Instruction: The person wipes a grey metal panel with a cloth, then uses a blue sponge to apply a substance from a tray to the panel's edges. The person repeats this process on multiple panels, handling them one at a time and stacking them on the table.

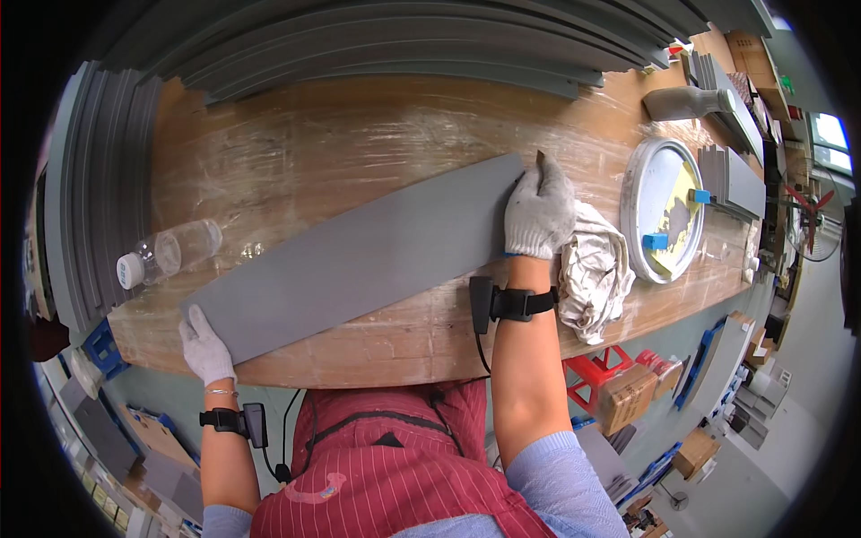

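A long, flat grey panel (377, 247) lies slantwise over the wrapped table, its left end nearer me. My left hand (206, 348), in a white knit glove, grips that near-left corner with the thumb on top. At the far right end my right hand (541, 215), gloved the same way, is closed against the panel's short edge. Between its fingers pokes the dark tip of a small brown piece (540, 159); the rest of it is hidden. A crumpled white cloth (594, 273) lies just right of my right hand.
Stacked grey panels (404, 49) line the far side, with another stack (103, 197) at left. A clear bottle (170, 253) lies on the table (314, 134). Right of the cloth sit a round white lid (639, 215) with blue blocks and a grey bottle (686, 103). A red stool (587, 377) stands below.
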`<state>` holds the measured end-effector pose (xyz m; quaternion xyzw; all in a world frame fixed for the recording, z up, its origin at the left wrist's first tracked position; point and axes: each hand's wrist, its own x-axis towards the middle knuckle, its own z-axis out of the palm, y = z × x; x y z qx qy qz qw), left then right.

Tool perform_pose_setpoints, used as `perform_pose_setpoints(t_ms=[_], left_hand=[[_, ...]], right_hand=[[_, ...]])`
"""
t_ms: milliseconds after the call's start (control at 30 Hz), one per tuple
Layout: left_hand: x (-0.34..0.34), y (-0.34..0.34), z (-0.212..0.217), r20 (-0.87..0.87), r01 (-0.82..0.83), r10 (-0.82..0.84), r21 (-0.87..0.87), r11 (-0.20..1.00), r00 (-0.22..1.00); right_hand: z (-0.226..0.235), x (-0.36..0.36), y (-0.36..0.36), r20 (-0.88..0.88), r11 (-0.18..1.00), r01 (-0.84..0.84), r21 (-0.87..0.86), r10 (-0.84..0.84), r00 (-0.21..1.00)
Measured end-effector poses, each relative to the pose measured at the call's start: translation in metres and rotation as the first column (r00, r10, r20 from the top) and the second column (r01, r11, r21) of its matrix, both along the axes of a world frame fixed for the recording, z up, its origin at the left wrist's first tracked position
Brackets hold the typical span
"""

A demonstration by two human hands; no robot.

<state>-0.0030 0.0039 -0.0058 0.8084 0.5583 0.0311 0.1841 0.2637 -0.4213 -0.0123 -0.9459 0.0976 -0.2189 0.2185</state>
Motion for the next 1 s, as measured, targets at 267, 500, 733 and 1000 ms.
perform_pose_setpoints(t_ms=[267,500,733,1000], left_hand=[[0.0,-0.006,0.001,0.059,-0.045,0.046,-0.022,0.999,0.997],[0.006,-0.009,0.005,0.017,-0.02,0.02,-0.011,1.0,1.0],[0.005,-0.001,-0.005,0.009,-0.001,0.001,0.071,0.997,1.0],[0.007,-0.015,0.006,0.01,-0.004,0.003,0.104,0.995,1.0]], right_hand=[[0.003,-0.008,0.005,-0.081,0.998,-0.049,-0.042,0.045,0.996],[0.018,-0.053,0.06,-0.173,0.906,-0.418,-0.06,0.403,0.899],[0.031,-0.14,0.118,-0.285,0.387,-0.897,0.212,0.903,0.323],[0.014,-0.089,0.044,-0.116,0.885,-0.464,-0.037,0.457,0.882]])
